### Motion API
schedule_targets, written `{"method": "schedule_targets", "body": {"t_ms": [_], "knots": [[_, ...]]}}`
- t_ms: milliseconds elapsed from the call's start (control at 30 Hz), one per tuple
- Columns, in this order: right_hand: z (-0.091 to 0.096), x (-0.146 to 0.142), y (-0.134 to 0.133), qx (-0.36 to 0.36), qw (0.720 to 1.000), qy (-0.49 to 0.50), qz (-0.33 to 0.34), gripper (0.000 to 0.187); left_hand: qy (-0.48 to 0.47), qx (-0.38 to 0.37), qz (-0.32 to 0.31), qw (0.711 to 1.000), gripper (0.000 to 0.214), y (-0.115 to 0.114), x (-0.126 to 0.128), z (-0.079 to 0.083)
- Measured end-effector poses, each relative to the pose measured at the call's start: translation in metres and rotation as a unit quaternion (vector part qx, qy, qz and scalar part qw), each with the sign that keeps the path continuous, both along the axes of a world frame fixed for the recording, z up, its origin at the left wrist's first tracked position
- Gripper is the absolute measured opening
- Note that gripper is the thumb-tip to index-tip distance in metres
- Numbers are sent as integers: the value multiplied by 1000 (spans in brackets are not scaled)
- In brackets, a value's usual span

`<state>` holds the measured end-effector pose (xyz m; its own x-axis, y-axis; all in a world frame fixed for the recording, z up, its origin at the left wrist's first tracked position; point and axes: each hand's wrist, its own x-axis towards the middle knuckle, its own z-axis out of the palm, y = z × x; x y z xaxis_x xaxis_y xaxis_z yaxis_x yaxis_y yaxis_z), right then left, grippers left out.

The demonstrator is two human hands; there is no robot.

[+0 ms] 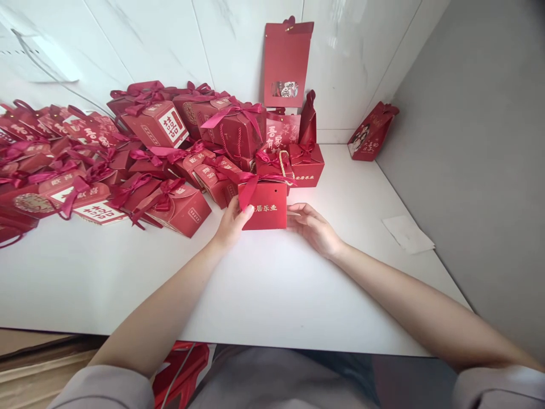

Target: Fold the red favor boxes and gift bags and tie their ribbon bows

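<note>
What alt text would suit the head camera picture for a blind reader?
A person's left hand holds a small red ribboned gift box on a white table, the right hand open beside it. Many similar red boxes lie heaped behind, against a pale wall.

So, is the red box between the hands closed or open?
Closed: a ribbon bow ties the top of the red box.

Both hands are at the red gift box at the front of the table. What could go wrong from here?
1. The left hand grips the red gift box by its card wall, thumb on the front; squeezing could dent it.
2. The ribbon hangs loose over the front near that thumb and could snag or come undone.
3. The pile of gift boxes lies close behind; a push backward could knock into it.
</note>
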<state>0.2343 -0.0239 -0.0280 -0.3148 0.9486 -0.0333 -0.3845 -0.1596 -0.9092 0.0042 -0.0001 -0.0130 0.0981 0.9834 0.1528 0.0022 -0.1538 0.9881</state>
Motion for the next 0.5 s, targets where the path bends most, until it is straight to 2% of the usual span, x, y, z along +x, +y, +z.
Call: {"method": "schedule_targets", "body": {"t_ms": [67,167,267,500], "knots": [[5,-1,-3,59,998,-26,20,44,30,24,-1,999,66,0,0,1],[14,-1,-6,147,985,-54,71,66,78,50,-54,994,73,-4,2,1],[18,1,-4,168,978,-58,109,65,89,55,-87,991,73,-9,4,-1],[16,1,-3,147,984,-64,74,62,74,32,-99,992,68,-12,8,-2]]}}
